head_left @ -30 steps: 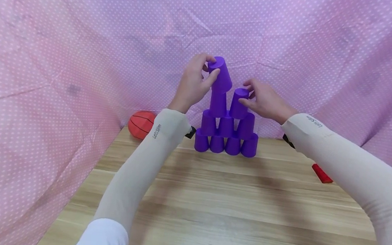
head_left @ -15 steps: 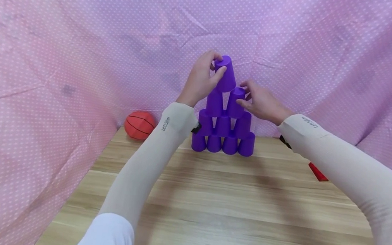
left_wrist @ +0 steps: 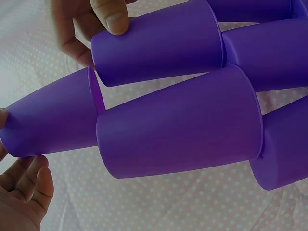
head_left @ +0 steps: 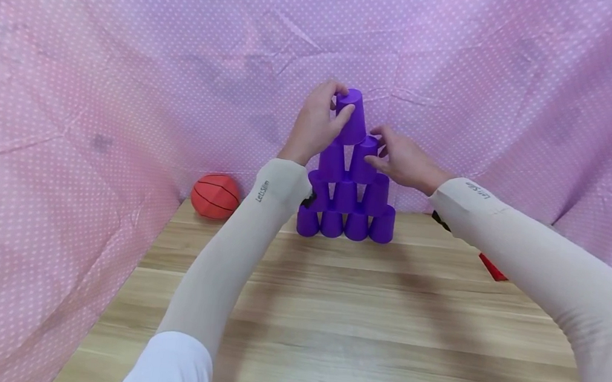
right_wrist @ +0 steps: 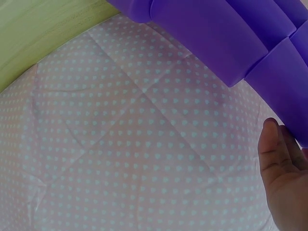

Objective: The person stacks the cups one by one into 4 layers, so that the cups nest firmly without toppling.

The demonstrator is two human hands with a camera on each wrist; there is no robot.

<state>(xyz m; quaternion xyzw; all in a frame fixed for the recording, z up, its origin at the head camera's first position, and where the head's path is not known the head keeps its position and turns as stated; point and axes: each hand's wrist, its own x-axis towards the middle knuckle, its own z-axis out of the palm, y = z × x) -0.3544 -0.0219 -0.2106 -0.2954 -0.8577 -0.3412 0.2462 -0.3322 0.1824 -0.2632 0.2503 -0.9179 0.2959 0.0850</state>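
Observation:
Upside-down purple cups form a pyramid on the wooden table. My left hand [head_left: 316, 119] pinches the top cup [head_left: 353, 125] near its closed end. That cup's rim sits right at the tops of the left cup [left_wrist: 178, 125] and right cup [left_wrist: 159, 45] in the row of two beneath. My right hand [head_left: 408, 159] has its thumb and fingers about the upper end of that right cup, thumb pressed to its side in the left wrist view. Below stand a row of three and a bottom row of several cups [head_left: 356, 226].
An orange-red ball with black lines [head_left: 215, 196] lies at the table's back left. A red object [head_left: 493, 268] shows partly behind my right forearm. Pink dotted cloth [head_left: 130, 78] hangs behind and beside the wooden table [head_left: 328, 314].
My left hand has brought the top cup rightward from over the left cup to above the gap between the two, then slightly down. The right hand has stayed at the right cup.

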